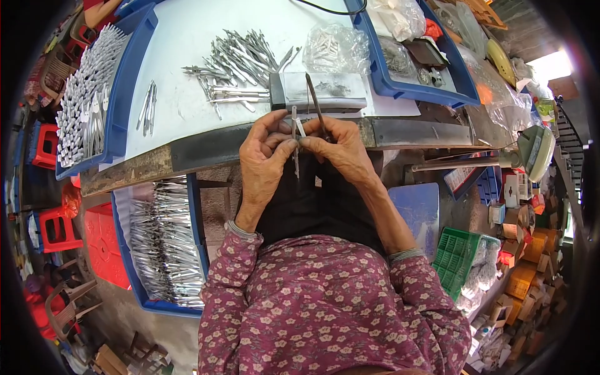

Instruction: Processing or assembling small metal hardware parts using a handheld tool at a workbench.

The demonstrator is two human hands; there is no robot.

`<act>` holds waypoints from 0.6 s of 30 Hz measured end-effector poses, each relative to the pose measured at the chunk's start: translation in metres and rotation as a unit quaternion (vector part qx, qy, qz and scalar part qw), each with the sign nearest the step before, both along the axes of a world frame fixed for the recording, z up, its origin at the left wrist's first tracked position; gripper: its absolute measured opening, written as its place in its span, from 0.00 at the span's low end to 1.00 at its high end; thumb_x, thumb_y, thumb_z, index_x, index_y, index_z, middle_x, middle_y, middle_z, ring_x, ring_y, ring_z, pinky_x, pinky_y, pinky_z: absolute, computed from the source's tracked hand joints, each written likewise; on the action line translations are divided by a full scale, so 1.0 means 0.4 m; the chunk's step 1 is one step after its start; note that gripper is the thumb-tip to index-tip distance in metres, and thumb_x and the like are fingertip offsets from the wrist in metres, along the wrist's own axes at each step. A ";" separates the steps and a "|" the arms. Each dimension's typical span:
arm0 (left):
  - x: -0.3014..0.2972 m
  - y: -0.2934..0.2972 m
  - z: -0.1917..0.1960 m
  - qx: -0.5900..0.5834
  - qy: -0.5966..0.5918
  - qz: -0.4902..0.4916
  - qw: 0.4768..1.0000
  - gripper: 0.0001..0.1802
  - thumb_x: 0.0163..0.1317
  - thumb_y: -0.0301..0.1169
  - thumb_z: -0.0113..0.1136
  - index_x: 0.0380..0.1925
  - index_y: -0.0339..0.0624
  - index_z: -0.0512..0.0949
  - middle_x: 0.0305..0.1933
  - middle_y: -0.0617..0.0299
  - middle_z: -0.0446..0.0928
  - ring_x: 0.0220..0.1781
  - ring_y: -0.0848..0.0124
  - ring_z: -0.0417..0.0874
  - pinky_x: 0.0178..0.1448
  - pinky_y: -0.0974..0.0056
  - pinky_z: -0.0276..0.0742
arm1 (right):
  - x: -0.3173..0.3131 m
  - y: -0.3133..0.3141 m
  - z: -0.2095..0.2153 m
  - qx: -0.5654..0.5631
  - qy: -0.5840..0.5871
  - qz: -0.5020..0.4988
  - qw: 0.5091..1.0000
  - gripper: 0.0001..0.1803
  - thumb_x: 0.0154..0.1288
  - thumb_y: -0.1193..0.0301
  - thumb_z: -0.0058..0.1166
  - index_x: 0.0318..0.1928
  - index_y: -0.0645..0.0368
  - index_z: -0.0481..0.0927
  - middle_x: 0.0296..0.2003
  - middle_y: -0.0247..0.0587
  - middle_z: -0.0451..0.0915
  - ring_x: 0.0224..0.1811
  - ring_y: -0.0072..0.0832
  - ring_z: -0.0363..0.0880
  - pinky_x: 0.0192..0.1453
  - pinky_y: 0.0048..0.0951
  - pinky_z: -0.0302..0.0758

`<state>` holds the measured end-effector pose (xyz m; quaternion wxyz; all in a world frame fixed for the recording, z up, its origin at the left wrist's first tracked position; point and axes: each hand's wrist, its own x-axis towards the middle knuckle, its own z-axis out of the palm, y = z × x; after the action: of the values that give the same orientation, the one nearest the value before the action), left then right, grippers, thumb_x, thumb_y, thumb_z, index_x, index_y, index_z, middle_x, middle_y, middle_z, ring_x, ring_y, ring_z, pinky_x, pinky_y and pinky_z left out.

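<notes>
My left hand (267, 153) pinches a slim silver metal piece (295, 165) upright between thumb and fingers, in front of the table edge. My right hand (345, 149) touches that piece's short angled arm with its thumb and fingertips. A thin dark rod (314, 97) is also gripped in my right hand and leans up to the left. Just beyond the hands sits a dark block (325, 94) with a grey, smudged top. Several similar silver pieces (240, 59) lie heaped behind and left of the block. The exact kind of the pieces is too small to tell.
At the left stands a blue tray (134, 69) full of pale slender pieces. A lower blue bin (201, 250) holds many silver ones. Another blue tray (431, 92) with bags is at back right. A clear bag (337, 47) lies behind the block; a lamp (535, 153) is at right.
</notes>
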<state>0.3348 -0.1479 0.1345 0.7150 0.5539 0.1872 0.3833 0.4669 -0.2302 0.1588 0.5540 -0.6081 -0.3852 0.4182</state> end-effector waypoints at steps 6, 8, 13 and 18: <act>-0.001 0.007 -0.003 -0.068 -0.048 -0.009 0.997 0.24 0.54 0.15 0.55 0.54 0.30 0.65 0.44 0.58 0.71 0.42 0.75 0.77 0.46 0.75 0.74 | 0.002 0.001 -0.004 0.006 -0.017 0.000 1.000 0.08 0.55 0.73 0.57 0.35 0.64 0.78 0.21 0.25 0.71 0.23 0.10 0.65 0.25 0.15 0.62; -0.001 0.009 -0.007 -0.082 -0.041 -0.010 0.996 0.22 0.54 0.16 0.56 0.51 0.30 0.68 0.43 0.58 0.72 0.42 0.75 0.77 0.46 0.75 0.74 | 0.001 0.000 -0.004 0.003 -0.024 0.000 1.000 0.08 0.55 0.73 0.57 0.35 0.64 0.78 0.21 0.25 0.71 0.22 0.11 0.65 0.25 0.15 0.62; -0.007 0.013 -0.001 -0.091 -0.050 -0.015 0.994 0.19 0.54 0.16 0.56 0.48 0.30 0.70 0.41 0.58 0.74 0.42 0.76 0.77 0.46 0.75 0.74 | -0.003 0.001 -0.003 0.000 -0.037 -0.002 0.999 0.09 0.54 0.73 0.58 0.35 0.64 0.78 0.20 0.25 0.71 0.22 0.11 0.65 0.24 0.15 0.62; -0.012 0.013 0.005 -0.090 -0.062 -0.023 0.994 0.19 0.54 0.16 0.57 0.47 0.30 0.71 0.40 0.59 0.75 0.40 0.76 0.77 0.46 0.76 0.74 | -0.010 0.000 0.002 0.001 -0.036 -0.009 0.999 0.09 0.54 0.73 0.58 0.35 0.65 0.77 0.21 0.26 0.71 0.23 0.12 0.66 0.25 0.16 0.64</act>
<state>0.3300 -0.1426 0.1366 0.7804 0.4670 0.1638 0.3821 0.4627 -0.2304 0.1595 0.5444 -0.6255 -0.3999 0.3905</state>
